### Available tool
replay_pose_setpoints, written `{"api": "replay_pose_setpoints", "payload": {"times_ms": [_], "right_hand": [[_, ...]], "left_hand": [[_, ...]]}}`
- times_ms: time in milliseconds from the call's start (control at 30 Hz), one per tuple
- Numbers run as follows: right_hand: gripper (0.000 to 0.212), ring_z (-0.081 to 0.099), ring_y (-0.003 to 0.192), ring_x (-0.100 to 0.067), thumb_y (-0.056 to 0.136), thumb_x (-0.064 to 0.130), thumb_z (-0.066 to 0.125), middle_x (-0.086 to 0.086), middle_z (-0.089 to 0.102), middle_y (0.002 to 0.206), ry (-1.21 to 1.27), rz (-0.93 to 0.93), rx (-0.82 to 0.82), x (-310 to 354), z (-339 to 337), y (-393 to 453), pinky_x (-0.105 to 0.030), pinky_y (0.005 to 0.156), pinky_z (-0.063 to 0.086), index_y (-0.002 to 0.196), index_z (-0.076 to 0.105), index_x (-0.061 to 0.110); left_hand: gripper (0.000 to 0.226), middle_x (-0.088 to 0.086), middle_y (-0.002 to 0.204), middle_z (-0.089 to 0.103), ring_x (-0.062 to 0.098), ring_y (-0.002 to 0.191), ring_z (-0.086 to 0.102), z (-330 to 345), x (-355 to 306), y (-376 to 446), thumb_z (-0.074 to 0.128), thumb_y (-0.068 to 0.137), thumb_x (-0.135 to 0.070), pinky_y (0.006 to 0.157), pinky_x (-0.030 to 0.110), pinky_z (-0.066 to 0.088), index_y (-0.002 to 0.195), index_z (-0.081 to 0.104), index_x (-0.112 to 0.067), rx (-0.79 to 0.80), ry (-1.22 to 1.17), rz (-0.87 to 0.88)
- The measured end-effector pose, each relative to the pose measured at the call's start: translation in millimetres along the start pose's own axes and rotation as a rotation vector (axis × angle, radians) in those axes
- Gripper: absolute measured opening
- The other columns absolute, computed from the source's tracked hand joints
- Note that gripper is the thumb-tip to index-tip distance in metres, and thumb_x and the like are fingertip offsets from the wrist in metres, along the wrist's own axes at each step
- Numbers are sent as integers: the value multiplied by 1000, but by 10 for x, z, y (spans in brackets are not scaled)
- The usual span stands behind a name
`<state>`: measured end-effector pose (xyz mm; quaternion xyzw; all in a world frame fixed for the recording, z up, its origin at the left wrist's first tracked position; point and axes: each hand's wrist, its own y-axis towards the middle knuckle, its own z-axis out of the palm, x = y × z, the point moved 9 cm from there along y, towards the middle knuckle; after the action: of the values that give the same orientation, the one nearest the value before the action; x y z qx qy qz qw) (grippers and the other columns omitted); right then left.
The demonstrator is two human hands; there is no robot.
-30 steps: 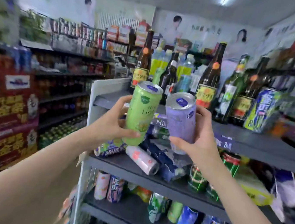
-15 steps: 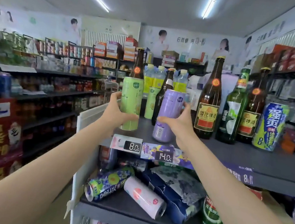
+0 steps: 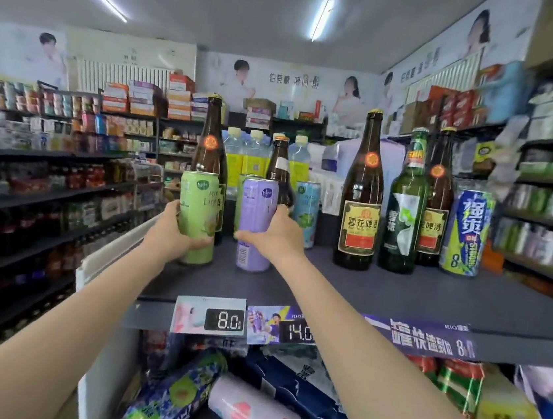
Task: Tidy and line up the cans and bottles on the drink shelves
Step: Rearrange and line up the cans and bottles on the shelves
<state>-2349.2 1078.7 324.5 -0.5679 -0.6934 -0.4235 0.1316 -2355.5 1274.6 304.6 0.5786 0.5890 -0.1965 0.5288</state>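
Cans first: I am holding one in each grip, both upright on the top shelf [image 3: 430,295]. My left hand [image 3: 170,235] is wrapping round the green can [image 3: 197,217], thumb across its lower front, fingers curled behind. My right hand [image 3: 274,231] is clamping the purple can [image 3: 255,222] from its right side at mid-height. I am keeping both low on the body so the labels are facing out and the tops are staying free, which should let me slide them without tipping.

Both cans are standing just beside each other near the shelf's left end, in front of a tall brown bottle [image 3: 210,146] and a shorter dark bottle [image 3: 281,165]. A blue can [image 3: 306,212] is sitting just behind and right of the purple one. I judge I am setting this pair as the front row, matching heights side by side. Further right, three bottles and a blue-green can [image 3: 468,231] are standing apart, looking unaligned.

On the shelf below, a pink can [image 3: 255,413] and a dark printed can [image 3: 174,401] are lying on their sides; those likely need standing up next.
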Motion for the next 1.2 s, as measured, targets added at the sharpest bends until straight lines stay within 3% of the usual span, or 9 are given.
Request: {"api": "replay_pose_setpoints", "payload": {"times_ms": [133, 267, 433, 567, 700, 800, 967, 1100, 1200], "right_hand": [[75, 48, 120, -32, 77, 40, 74, -13, 48, 132, 11, -42, 8, 19, 24, -58, -41, 89, 44, 128, 35, 2], [65, 54, 114, -26, 79, 29, 74, -9, 54, 126, 69, -32, 159, -146, -60, -153, -41, 95, 47, 129, 40, 6], [43, 58, 99, -20, 80, 23, 74, -6, 59, 105, 209, 15, 117, -486, -656, -213, -34, 85, 54, 115, 54, 8], [41, 59, 92, -20, 81, 19, 73, -18, 59, 114, 411, 87, 77, -702, -908, -99, -26, 72, 55, 112, 53, 3], [61, 56, 110, -23, 77, 29, 76, -12, 52, 128, 361, 38, 168, -666, -753, 122, -39, 94, 50, 124, 46, 7], [79, 42, 127, -24, 77, 36, 75, -8, 40, 141, 290, -31, 230, -526, -554, 312, -38, 104, 39, 138, 32, 9], [93, 37, 133, -28, 78, 34, 75, -11, 37, 146, 292, -36, 202, -385, -350, 584, -35, 104, 32, 146, 16, 6], [96, 51, 119, -29, 74, 36, 78, -11, 51, 132, 315, 6, 224, -420, -88, 710, -38, 95, 43, 143, 19, 5], [97, 60, 77, -18, 70, 30, 82, -1, 61, 92, 435, 41, 201, -484, 51, 733, -33, 66, 50, 140, 19, 6]], "left_hand": [[90, 18, 141, 41, 33, 126, 44, -29, 53, 8, 79, 72, -16, 102, 45, 39, 143, 25, -11, -72, 118, -13], [73, 25, 138, 34, 38, 126, 36, -86, -43, -173, 68, 81, -12, 104, 43, 32, 141, 27, -9, -203, 110, -19], [46, 19, 127, 40, 34, 113, 45, -128, -619, -533, 62, 84, -8, 98, 41, 37, 124, 41, -3, -402, 56, 282], [64, 16, 131, 41, 27, 114, 45, 329, -844, -563, 67, 82, -12, 98, 38, 40, 135, 30, -6, -214, 7, 282], [97, 14, 143, 38, 30, 126, 43, 759, -584, -447, 77, 74, -17, 105, 42, 36, 146, 12, -9, -5, 71, 125], [97, 11, 134, 47, 27, 108, 53, 813, -356, -409, 76, 74, -6, 93, 34, 43, 147, 13, -17, 26, 44, 24], [94, 13, 129, 51, 25, 104, 54, 787, -296, -366, 76, 73, -3, 92, 36, 45, 146, 18, -17, -16, 36, 7], [93, 12, 133, 50, 27, 111, 53, 723, -262, -347, 75, 74, -3, 99, 41, 43, 146, 19, -17, -78, 41, 5], [94, 7, 132, 49, 23, 111, 52, 732, -239, -325, 75, 74, -3, 98, 37, 43, 147, 17, -19, -79, 56, 5]]}}
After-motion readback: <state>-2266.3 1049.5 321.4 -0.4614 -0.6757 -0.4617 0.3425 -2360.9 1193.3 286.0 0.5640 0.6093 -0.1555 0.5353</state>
